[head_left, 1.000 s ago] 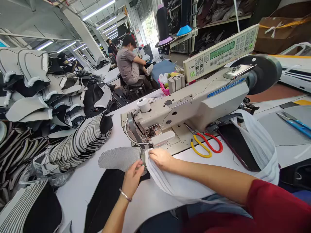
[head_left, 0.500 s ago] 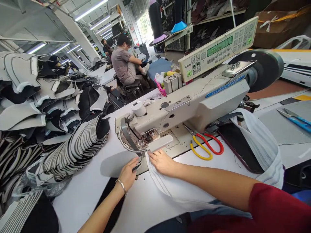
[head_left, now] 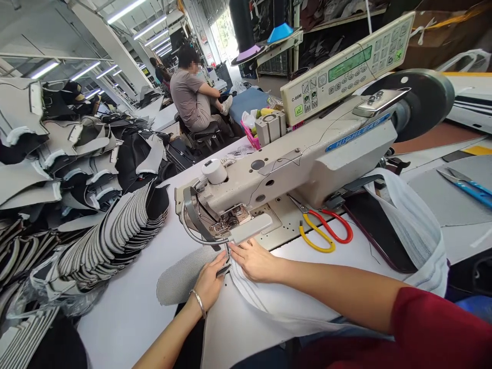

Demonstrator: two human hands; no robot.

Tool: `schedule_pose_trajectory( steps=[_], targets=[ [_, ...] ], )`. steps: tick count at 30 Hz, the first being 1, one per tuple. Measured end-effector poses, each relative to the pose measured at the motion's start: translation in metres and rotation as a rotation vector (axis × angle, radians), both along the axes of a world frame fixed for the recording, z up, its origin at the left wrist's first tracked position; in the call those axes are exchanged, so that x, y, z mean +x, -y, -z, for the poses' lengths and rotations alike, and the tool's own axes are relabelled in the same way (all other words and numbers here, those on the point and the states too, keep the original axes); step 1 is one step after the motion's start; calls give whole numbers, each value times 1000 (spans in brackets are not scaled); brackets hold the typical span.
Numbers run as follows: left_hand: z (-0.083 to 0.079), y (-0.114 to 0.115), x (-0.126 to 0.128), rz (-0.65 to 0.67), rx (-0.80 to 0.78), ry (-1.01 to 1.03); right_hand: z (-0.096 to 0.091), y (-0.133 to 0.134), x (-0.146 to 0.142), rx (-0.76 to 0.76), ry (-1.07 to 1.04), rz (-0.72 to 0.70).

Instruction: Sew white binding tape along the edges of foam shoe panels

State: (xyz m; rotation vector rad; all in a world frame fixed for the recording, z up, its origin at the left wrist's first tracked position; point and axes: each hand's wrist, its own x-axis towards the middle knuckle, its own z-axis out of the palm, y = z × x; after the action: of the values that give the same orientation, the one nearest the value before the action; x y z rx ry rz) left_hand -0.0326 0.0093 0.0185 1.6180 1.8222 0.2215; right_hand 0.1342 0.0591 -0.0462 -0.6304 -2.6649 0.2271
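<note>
Ceiling lights [head_left: 126, 10]: white tubes in receding rows, high up, beyond the fingers [head_left: 237, 252] and to their left.
Pillar [head_left: 107, 46]: pale, slanting across the view — far beyond the fingers, on the left.
Bright opening [head_left: 224, 37]: washed out by glare, well past the fingers; window or doorway, I cannot tell.
Shelf [head_left: 348, 20]: in a dark corner, beyond the fingers, to the right.
Black seat [head_left: 202, 134]: low, past the fingers and slightly left.
Tabletop [head_left: 126, 287]: white, running under the fingers — and out to their left.
</note>
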Motion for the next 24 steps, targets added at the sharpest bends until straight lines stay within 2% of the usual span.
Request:
schedule_pose_trajectory(
  steps=[3,8,12,16,20,24],
  targets=[
    [2,-2,1,22,5,-41,0,0,-2,-26,-22,38],
    [9,-3,1,68,53,-77,1,-4,-1,-185,-14,277],
    [13,-3,2,72,71,-15,4,-9,-2,-253,-50,208],
    [14,-1,6,29,76,4,6,-11,-8,-221,-45,148],
    [18,-2,8,-59,95,45,0,-11,-11,-166,-21,131],
    [21,-12,20,-70,148,121,-5,-16,-4,-164,18,157]
  ],
)
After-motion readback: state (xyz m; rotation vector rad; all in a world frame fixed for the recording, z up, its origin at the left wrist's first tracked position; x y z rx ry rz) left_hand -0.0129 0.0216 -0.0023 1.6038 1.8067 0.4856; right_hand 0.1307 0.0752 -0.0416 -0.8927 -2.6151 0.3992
